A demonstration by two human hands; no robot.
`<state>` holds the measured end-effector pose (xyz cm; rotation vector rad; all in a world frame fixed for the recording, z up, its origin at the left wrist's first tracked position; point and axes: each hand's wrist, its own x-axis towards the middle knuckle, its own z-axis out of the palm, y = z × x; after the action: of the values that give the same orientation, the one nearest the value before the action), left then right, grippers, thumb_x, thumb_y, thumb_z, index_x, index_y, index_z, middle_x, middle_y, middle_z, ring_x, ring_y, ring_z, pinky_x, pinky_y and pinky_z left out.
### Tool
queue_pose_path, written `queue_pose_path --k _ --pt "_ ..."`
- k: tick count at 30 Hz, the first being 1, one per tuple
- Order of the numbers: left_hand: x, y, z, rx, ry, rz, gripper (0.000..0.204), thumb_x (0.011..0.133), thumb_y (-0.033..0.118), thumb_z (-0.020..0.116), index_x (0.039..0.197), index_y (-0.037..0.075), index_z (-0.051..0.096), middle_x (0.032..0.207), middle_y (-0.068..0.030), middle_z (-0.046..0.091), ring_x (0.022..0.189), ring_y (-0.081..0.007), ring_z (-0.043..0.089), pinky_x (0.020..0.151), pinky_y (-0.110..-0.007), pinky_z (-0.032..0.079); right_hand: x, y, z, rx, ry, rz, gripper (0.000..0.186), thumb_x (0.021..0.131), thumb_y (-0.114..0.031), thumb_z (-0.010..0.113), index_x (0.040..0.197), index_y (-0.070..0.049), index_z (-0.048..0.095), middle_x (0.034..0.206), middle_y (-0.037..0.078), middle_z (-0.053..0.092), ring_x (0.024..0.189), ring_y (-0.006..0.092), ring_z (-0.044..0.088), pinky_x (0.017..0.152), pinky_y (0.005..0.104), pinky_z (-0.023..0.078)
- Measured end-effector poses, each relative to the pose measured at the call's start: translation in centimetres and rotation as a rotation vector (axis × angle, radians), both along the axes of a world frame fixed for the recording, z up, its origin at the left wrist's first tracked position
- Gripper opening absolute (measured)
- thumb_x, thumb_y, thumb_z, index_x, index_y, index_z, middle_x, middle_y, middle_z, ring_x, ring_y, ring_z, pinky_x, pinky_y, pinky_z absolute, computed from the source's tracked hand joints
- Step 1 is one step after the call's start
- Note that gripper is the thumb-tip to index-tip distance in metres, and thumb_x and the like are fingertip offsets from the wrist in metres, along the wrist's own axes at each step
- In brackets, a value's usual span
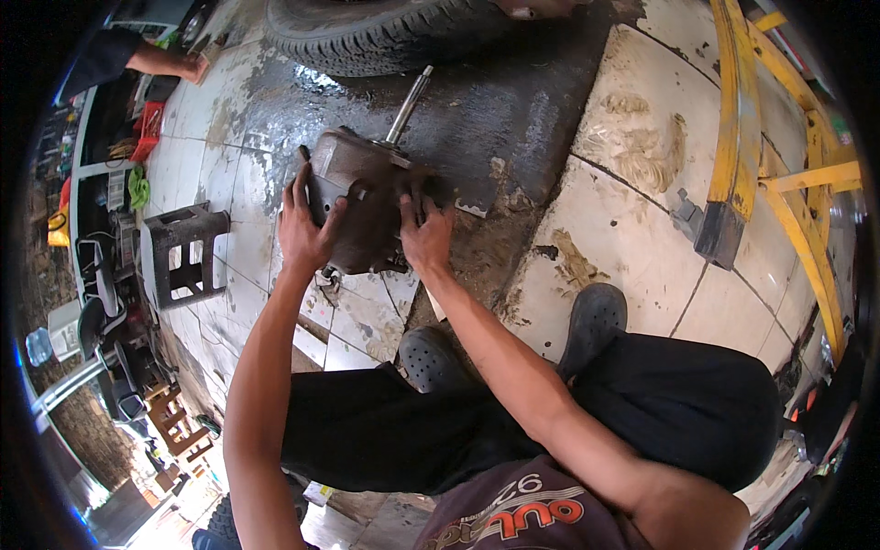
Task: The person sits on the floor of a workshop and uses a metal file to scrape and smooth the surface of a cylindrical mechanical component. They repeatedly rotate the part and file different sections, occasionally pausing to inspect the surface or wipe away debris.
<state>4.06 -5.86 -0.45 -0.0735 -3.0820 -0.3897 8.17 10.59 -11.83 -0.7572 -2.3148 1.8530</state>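
A dark, grimy metal gearbox housing (356,215) sits in front of me at the near edge of an oily dark patch of floor. From its far right side a bright metal shaft (410,106) sticks up at a slant, away from me. My left hand (307,227) grips the left side of the housing, thumb on its near face and fingers along the edge. On the opposite side, my right hand (425,235) clasps the housing's right edge, with blackened fingertips. Both forearms reach out over my bent legs.
Beyond the gearbox lies a large tyre (367,44). A dark plastic stool (185,257) stands at left, near a red bin (149,130). Yellow metal frame legs (735,110) rise at right. Another person's hand (191,67) shows at the far left. Stained white tiles surround the dark patch.
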Motion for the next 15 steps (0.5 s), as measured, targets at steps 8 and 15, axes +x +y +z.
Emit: queue_pose_path --k 8,15 --pt "0.0 -0.5 -0.3 0.013 0.005 -0.01 0.088 0.086 0.063 0.062 0.153 0.013 0.034 0.141 -0.0217 0.046 0.125 -0.043 0.051 0.103 -0.053 0.04 -3.4 2.5 -0.3 -0.318 -0.191 -0.123 0.035 0.091 -0.025 0.065 0.115 0.001 0.069 0.109 0.026 0.069 0.108 0.0405 0.064 0.092 0.0432 0.048" --pt "-0.1 -0.4 -0.4 0.029 0.019 -0.024 0.087 0.087 0.061 0.064 0.153 0.012 0.035 0.144 -0.0205 0.044 0.131 -0.0414 0.047 0.107 -0.051 0.037 -4.5 1.9 -2.3 -0.2 0.024 -0.243 0.025 0.093 -0.017 0.063 0.111 0.001 0.069 0.101 0.024 0.069 0.101 0.0379 0.067 0.085 0.0417 0.05"
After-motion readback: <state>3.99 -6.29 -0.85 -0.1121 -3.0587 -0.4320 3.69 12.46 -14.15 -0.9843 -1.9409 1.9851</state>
